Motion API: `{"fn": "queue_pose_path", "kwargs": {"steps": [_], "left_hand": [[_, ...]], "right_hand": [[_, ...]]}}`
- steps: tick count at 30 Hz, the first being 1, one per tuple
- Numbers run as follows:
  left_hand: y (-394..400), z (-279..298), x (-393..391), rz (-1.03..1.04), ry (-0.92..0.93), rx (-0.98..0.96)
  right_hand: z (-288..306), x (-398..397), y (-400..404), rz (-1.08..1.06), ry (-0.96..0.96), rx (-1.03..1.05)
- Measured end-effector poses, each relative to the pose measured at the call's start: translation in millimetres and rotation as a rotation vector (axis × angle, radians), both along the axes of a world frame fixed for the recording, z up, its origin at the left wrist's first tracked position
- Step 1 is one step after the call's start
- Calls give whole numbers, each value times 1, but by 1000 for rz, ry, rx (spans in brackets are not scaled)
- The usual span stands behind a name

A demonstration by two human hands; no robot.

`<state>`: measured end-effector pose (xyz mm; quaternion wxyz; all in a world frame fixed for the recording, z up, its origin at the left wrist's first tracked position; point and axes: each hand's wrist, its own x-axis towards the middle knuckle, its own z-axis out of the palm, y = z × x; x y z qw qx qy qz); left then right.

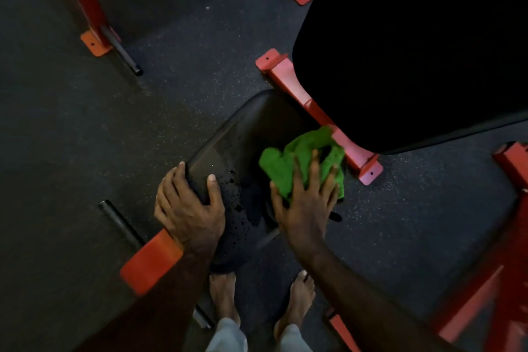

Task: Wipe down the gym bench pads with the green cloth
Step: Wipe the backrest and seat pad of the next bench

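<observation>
A small black seat pad point(243, 134) lies below me, wet with dark droplets near its middle. My right hand point(305, 203) presses flat on the crumpled green cloth point(297, 160) at the pad's right edge, fingers spread over it. My left hand point(188, 206) grips the pad's left edge, thumb on top. A larger black back pad point(414, 46) rises at the upper right, apart from the cloth.
Red steel frame legs stand around: a foot point(368, 171) just right of the cloth, another point(95, 43) at upper left, a bar point(148, 260) under my left forearm. Black pegs point(123, 223) stick out. My bare feet point(297, 303) stand on the speckled rubber floor point(177, 46).
</observation>
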<state>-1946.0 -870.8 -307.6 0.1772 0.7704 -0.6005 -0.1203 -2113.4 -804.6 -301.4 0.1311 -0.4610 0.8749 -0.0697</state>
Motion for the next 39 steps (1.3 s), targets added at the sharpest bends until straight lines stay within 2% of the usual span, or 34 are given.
{"fn": "queue_pose_path", "kwargs": {"steps": [2,4,8,9,10,12,14,15,16,20,21,22,25,26,27,28,31,32,33,37,38,39], "left_hand": [[0,0,0,-2,4,-4],[0,-1,0,4,13,7],[-1,-1,0,7,15,19],[-1,-1,0,5,18,19],[-1,0,0,5,20,23],[-1,0,0,2,21,29],[-1,0,1,1,15,26],[-1,-1,0,3,9,20],[-1,-2,0,5,4,15],[0,-4,0,-1,-9,-11],[0,-5,1,-3,-8,-12],[0,-6,1,-5,-5,-9],[0,-6,0,4,-2,-17],[0,-6,0,6,-3,-20],[0,-6,0,7,-3,-18],[0,-7,1,7,-3,-13],[0,-6,1,5,0,-6],[0,-6,0,-2,3,-10],[0,-6,1,-9,3,-19],[1,-7,4,-20,0,-25],[1,-7,4,-16,10,-17],[1,-6,4,-13,27,-9]], "right_hand": [[0,-26,17,290,76,-6],[-3,-50,20,318,83,-47],[1,-19,5,-254,-126,-159],[3,-2,3,-308,-169,-135],[4,13,6,-261,-164,-89],[3,21,23,18,-70,2],[4,-3,33,267,2,51],[3,-18,32,322,26,56],[1,-30,26,316,41,42],[3,-14,-13,-106,-38,-26],[4,0,-18,-90,-30,-3],[3,9,-18,16,-18,11],[0,-9,-9,545,7,11],[0,-23,-13,638,26,3],[-1,-32,-19,639,46,-6],[0,-36,-27,544,55,-26],[4,-1,-48,80,-26,-83],[6,17,-50,23,-46,-82],[5,31,-49,65,-42,-73],[-3,7,-43,605,-22,-73],[-4,-7,-48,671,17,-74],[-4,-18,-54,645,56,-66]]}}
